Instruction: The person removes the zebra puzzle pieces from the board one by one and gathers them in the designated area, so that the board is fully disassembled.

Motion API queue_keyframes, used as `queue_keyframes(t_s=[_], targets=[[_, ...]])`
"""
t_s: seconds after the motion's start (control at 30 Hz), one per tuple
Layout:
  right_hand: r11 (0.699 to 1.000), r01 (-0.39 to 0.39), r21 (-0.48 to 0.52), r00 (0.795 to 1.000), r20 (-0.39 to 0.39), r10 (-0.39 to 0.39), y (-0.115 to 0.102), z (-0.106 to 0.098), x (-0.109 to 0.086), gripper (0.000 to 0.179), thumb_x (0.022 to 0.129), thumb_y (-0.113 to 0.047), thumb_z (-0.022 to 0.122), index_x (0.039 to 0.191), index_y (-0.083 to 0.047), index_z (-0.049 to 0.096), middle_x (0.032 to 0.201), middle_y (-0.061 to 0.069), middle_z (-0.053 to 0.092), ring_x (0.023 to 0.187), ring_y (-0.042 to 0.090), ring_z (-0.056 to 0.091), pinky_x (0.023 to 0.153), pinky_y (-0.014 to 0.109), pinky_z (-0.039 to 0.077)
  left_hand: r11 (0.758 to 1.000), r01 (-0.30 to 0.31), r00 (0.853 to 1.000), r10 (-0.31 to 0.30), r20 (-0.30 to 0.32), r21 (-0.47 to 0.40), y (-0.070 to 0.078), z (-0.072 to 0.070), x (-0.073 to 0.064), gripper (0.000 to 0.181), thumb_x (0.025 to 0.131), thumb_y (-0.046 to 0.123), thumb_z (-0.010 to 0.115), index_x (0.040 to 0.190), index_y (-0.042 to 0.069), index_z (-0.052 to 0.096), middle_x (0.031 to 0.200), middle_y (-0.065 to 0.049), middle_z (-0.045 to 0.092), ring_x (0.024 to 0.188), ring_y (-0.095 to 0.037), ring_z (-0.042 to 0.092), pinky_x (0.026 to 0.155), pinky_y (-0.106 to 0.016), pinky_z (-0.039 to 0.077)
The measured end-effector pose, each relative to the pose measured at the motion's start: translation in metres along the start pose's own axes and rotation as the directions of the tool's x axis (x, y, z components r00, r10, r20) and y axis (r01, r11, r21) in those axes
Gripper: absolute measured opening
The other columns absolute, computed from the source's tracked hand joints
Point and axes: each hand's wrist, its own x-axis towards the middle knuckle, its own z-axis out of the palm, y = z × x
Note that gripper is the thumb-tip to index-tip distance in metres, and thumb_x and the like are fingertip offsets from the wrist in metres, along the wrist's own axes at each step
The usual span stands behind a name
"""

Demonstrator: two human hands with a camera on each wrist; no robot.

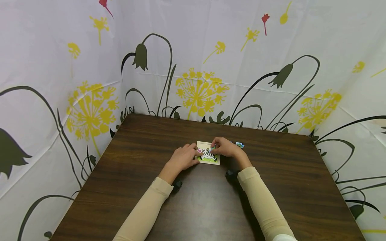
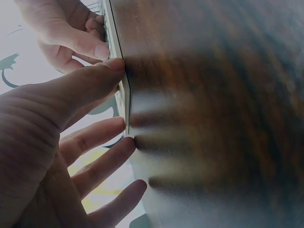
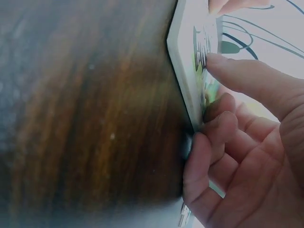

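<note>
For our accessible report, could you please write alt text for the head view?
A person's right hand holds a blue-green puzzle piece at a zebra puzzle board on a dark wooden table, the left hand touching the board. Loose pieces lie nearby; flower-patterned white cloth hangs behind.

A dark brown, wood-grained desk (image 1: 205, 204) stretches before a white fabric backdrop (image 1: 181, 16) printed with flowers, its surface catching a pale sheen near the front. Behind the desk's far edge, a large yellow bloom (image 1: 199, 93) spreads between two drooping, olive-green bellflowers, one at left (image 1: 140, 57) and one at right (image 1: 282, 75), both on arching dark stems. Further yellow clusters fill the left side (image 1: 90, 112) and right side (image 1: 319, 108), while a third bellflower (image 1: 12, 150) hangs at the far left. Small red blossoms, including one at upper right (image 1: 265, 18), dot the cloth above; faint creases cross it.
</note>
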Motion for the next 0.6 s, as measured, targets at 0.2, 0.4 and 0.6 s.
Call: queue_keyframes(t_s=[0.2, 0.4, 0.6], targets=[[1.000, 0.012, 0.004, 1.000, -0.012, -0.011, 0.0008, 0.0004, -0.0006, 0.016, 0.101, -0.014, 0.075, 0.108, -0.004, 0.065, 0.084, 0.003, 0.061, 0.075, 0.015, 0.054, 0.070, 0.029, 0.045, 1.000, -0.011, 1.000, 0.011, -0.007, -0.001, -0.0010, 0.0009, 0.0005, 0.042, 0.102, 0.039, 0.076, 0.144, 0.037, 0.071, 0.134, 0.000, 0.061, 0.117, -0.025, 0.061, 0.091, -0.049, 0.057], [0.999, 0.034, -0.003, 0.999, -0.024, -0.034, 0.0020, 0.0007, -0.0023, 0.013, 0.102, -0.014, 0.074, 0.108, -0.005, 0.067, 0.082, 0.003, 0.063, 0.074, 0.015, 0.054, 0.069, 0.029, 0.045, 1.000, -0.008, 1.000, 0.008, -0.003, 0.013, -0.0009, 0.0008, 0.0001, 0.043, 0.102, 0.040, 0.075, 0.145, 0.038, 0.070, 0.135, 0.000, 0.061, 0.118, -0.025, 0.060, 0.091, -0.048, 0.058], [0.998, 0.069, 0.014, 0.996, -0.063, -0.068, 0.0035, 0.0019, -0.0062, 0.012, 0.100, -0.014, 0.077, 0.105, -0.008, 0.069, 0.079, 0.003, 0.060, 0.071, 0.016, 0.053, 0.069, 0.031, 0.044, 1.000, -0.007, 1.000, 0.007, -0.001, 0.004, -0.0007, 0.0009, -0.0003, 0.043, 0.102, 0.039, 0.075, 0.145, 0.036, 0.070, 0.135, -0.001, 0.061, 0.118, -0.025, 0.060, 0.090, -0.047, 0.058]])
